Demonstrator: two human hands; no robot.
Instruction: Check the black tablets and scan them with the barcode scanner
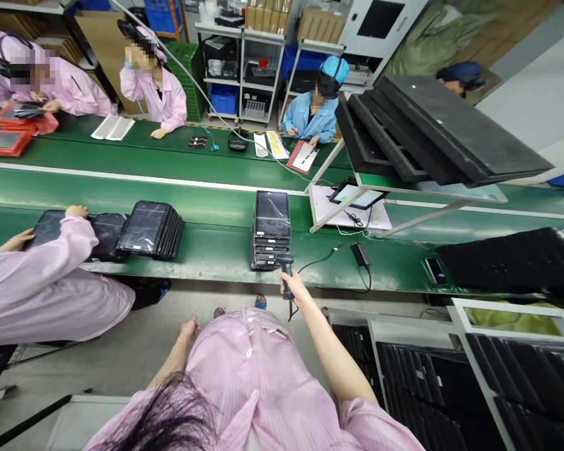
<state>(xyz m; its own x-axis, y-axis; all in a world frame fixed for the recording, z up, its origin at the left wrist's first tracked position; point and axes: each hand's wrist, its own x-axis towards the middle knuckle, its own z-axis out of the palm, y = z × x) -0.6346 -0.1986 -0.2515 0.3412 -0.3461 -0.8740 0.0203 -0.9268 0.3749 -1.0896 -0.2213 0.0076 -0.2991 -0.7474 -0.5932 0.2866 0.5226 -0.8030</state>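
While the right hand [295,289] grips a scanner [286,270] just before a tablet stack [271,230], the left hand [188,328] (fingers loose) hangs empty.

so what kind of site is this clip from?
Most likely an electronics assembly line. A long green conveyor belt carries stacks of tablets, co-workers in pink smocks sit along it, and the right hand aims a handheld barcode scanner at one stack.
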